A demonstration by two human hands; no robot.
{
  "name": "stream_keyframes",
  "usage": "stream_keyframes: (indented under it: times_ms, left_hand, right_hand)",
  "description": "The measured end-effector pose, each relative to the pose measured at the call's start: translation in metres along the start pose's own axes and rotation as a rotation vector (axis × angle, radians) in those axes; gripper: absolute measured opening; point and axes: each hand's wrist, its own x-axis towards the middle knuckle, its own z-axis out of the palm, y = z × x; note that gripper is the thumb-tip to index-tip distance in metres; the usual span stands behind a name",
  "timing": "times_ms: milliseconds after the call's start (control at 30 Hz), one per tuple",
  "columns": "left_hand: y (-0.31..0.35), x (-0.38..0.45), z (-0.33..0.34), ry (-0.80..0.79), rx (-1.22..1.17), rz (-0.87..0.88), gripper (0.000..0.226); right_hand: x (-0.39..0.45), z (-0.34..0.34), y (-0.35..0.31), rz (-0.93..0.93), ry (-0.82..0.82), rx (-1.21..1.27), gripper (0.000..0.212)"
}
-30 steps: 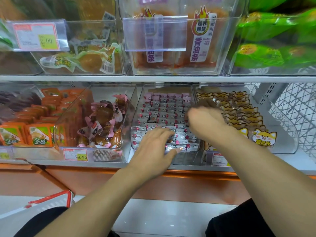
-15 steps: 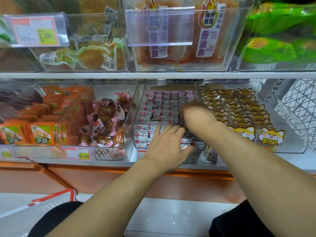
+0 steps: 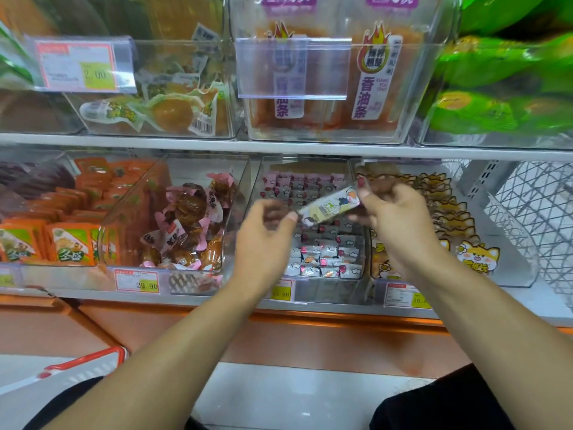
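Observation:
A small white snack packet (image 3: 330,206) with a cartoon print is held up above a clear bin (image 3: 328,287) of several small pink-and-white wrapped sweets. My right hand (image 3: 393,218) pinches the packet's right end between thumb and fingers. My left hand (image 3: 263,234) is at the packet's left end, thumb touching it and fingers curled; the image is blurred there. Both hands hover over the lower shelf's middle bin.
Clear bins line two shelves: orange packets (image 3: 71,243) and pink-wrapped brown snacks (image 3: 186,225) to the left, cat-print packets (image 3: 477,259) to the right, green bags (image 3: 502,88) above. A red-rimmed basket (image 3: 83,367) sits low left. A wire rack (image 3: 533,218) stands far right.
Both hands lifted out of the sweets bin. The right hand now holds a white packet raised above the bin, and the left hand has come up to its other end.

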Motion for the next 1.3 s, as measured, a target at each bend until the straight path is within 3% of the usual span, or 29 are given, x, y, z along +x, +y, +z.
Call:
stream_keyframes:
  times_ms: [100,267,500,633,733,800,833,967,1100,1200,1300]
  left_hand:
    - [0.004,0.001,-0.014,-0.050,-0.309,-0.256,0.019]
    - [0.003,-0.007,-0.022,-0.020,-0.562,-0.363,0.013]
    - [0.000,-0.007,-0.037,0.046,-0.533,-0.403,0.008]
    - [-0.002,-0.007,-0.038,0.040,-0.537,-0.390,0.004]
    - [-0.001,-0.008,-0.036,0.011,-0.556,-0.309,0.011]
    - [0.001,-0.008,-0.035,-0.008,-0.605,-0.307,0.006]
    - [0.001,-0.008,-0.035,-0.026,-0.642,-0.318,0.019]
    - [0.005,-0.011,-0.035,-0.168,-0.673,-0.461,0.050]
    - [0.008,-0.015,-0.030,-0.225,-0.666,-0.483,0.042]
    - [0.011,-0.015,-0.031,-0.168,-0.690,-0.416,0.040]
    - [0.008,-0.014,-0.030,-0.139,-0.630,-0.343,0.031]
  right_hand:
    - [-0.010,0.003,0.002,0.272,-0.107,0.364,0.007]
    - [-0.019,0.006,0.007,0.446,-0.185,0.471,0.020]
    - [-0.016,0.007,0.006,0.573,-0.211,0.513,0.021]
    - [-0.017,0.009,0.004,0.618,-0.310,0.507,0.038]
    - [-0.018,0.008,0.002,0.583,-0.332,0.455,0.047]
    - [-0.018,0.007,0.004,0.516,-0.359,0.402,0.026]
    - [-0.018,0.007,0.005,0.486,-0.377,0.384,0.019]
    - [-0.022,0.007,0.005,0.301,-0.467,0.310,0.035]
    - [-0.024,0.006,0.006,0.134,-0.512,0.144,0.044]
    - [-0.022,0.005,0.006,0.169,-0.471,0.173,0.050]
    - [-0.019,0.005,0.007,0.336,-0.444,0.270,0.051]
